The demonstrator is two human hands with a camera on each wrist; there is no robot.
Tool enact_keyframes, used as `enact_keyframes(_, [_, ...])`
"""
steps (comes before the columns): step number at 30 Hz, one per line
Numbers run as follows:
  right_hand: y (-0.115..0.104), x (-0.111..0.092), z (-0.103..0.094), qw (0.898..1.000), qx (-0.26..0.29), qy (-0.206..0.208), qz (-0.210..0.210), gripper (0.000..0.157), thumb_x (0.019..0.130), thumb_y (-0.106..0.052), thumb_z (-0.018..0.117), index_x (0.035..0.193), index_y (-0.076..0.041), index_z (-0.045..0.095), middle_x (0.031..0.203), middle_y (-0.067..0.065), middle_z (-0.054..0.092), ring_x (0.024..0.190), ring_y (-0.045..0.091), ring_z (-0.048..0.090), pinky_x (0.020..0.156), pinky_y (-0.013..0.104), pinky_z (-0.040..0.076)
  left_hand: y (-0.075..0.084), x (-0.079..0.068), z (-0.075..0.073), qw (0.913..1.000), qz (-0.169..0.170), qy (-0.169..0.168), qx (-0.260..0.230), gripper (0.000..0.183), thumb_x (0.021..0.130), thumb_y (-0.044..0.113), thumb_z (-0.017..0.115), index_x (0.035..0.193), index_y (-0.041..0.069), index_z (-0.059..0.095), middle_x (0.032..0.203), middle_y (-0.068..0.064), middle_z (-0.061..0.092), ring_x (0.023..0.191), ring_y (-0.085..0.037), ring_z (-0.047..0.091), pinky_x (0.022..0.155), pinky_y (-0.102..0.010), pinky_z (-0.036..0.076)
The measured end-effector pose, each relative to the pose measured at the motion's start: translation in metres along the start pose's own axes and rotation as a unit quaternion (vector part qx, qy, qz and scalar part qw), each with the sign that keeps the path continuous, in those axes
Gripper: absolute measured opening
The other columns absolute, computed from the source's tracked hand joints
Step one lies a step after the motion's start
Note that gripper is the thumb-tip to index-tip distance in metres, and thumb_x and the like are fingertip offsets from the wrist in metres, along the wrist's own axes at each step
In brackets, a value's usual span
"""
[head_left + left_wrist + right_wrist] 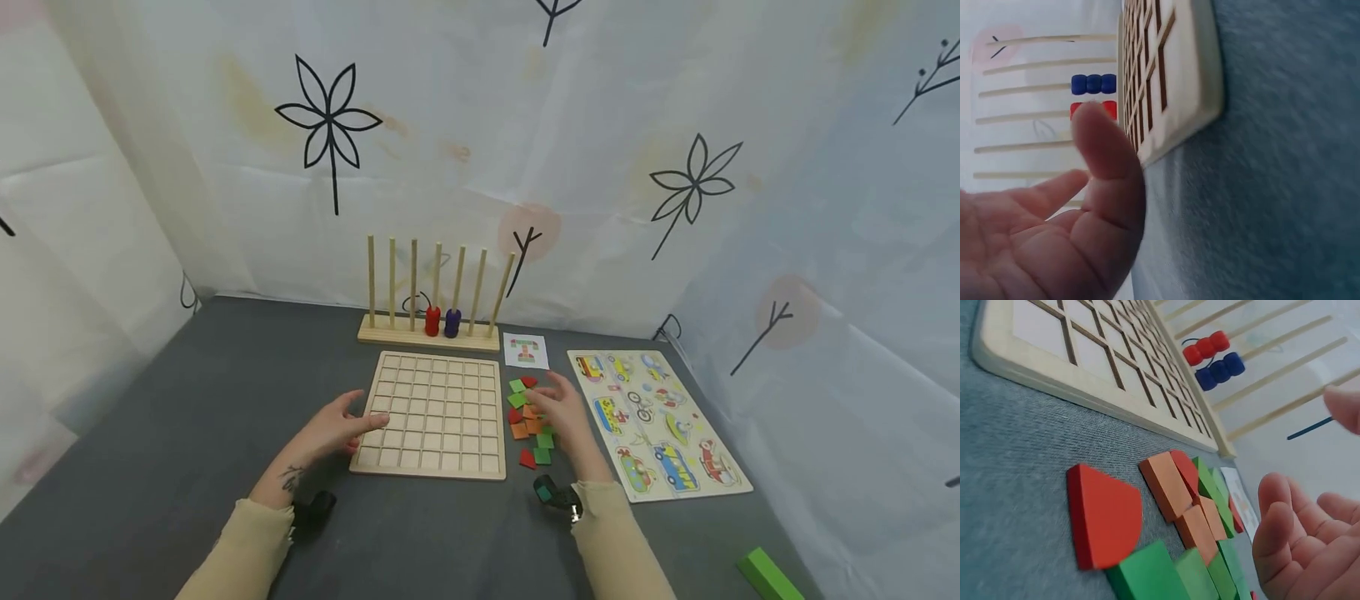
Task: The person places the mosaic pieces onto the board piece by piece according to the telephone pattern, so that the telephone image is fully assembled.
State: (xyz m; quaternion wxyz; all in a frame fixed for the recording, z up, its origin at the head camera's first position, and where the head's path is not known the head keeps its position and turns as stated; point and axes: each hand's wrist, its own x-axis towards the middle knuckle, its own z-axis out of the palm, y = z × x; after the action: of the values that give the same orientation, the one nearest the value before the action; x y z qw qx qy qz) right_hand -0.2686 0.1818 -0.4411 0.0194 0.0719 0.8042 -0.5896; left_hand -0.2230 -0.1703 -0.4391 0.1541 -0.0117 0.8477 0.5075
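A square wooden grid board (435, 421) lies flat on the dark table, its cells bare. At its left edge is my left hand (330, 429), thumb stretched out over the border and fingers loose. In the left wrist view, the thumb (1107, 144) overlaps the board's corner and nothing is gripped. My right hand (566, 417) hovers over a loose cluster of small wooden pieces, fingers relaxed and holding nothing. Among these are an orange square (1165, 486), a green square (1150, 575) and a red piece with one rounded side (1107, 515). Some pieces are hidden beneath the right hand in the head view.
Behind the board stands a wooden peg rack (397, 332) with red beads (432, 322) and blue beads (452, 323). A small pattern card (513, 360) lies beside it. To the right are a vehicle picture puzzle (656, 437) and a green block (768, 575). Patterned cloth surrounds the table.
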Motion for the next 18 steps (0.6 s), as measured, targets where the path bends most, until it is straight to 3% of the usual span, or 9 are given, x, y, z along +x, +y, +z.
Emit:
enact_keyframes(4, [0.004, -0.008, -0.008, 1.0, -0.019, 0.008, 0.023, 0.063, 0.086, -0.02, 0.064, 0.14, -0.004, 0.035, 0.111, 0.02, 0.06, 0.08, 0.022, 0.062, 0.065, 0.031, 0.047, -0.006, -0.004, 0.002, 0.9998, -0.007, -0.013, 0.014, 0.095, 0.08, 0.048, 0.067, 0.145, -0.003, 0.019, 0.1, -0.018, 0.059, 0.07, -0.018, 0.057, 0.063, -0.031, 0.046])
enact_keyframes(9, [0.011, -0.017, -0.019, 0.997, -0.065, 0.016, 0.048, 0.055, 0.082, -0.019, 0.067, 0.13, -0.001, 0.046, 0.088, 0.009, 0.061, 0.06, 0.013, 0.052, 0.054, 0.027, 0.041, -0.011, -0.004, 0.005, 0.9995, -0.015, -0.017, 0.023, 0.096, 0.078, 0.047, 0.069, 0.144, -0.004, 0.021, 0.088, -0.013, 0.059, 0.065, -0.016, 0.055, 0.061, -0.032, 0.045])
enact_keyframes(13, [0.02, -0.024, -0.026, 0.991, -0.126, 0.002, 0.036, 0.04, 0.078, -0.014, 0.069, 0.114, 0.002, 0.058, 0.077, 0.006, 0.061, 0.06, 0.013, 0.052, 0.053, 0.027, 0.04, -0.013, -0.003, 0.007, 0.9993, -0.019, -0.007, 0.031, 0.095, 0.077, 0.044, 0.072, 0.142, -0.006, 0.024, 0.083, -0.012, 0.059, 0.062, -0.016, 0.056, 0.059, -0.032, 0.046])
enact_keyframes(18, [0.025, -0.032, -0.028, 0.976, -0.214, -0.034, 0.001, 0.021, 0.071, -0.005, 0.073, 0.091, -0.001, 0.066, 0.072, 0.004, 0.059, 0.063, 0.015, 0.049, 0.057, 0.027, 0.039, -0.014, -0.005, 0.007, 0.9988, -0.012, -0.008, 0.048, 0.096, 0.071, 0.03, 0.08, 0.14, -0.009, 0.026, 0.074, -0.011, 0.059, 0.055, -0.017, 0.057, 0.056, -0.032, 0.048])
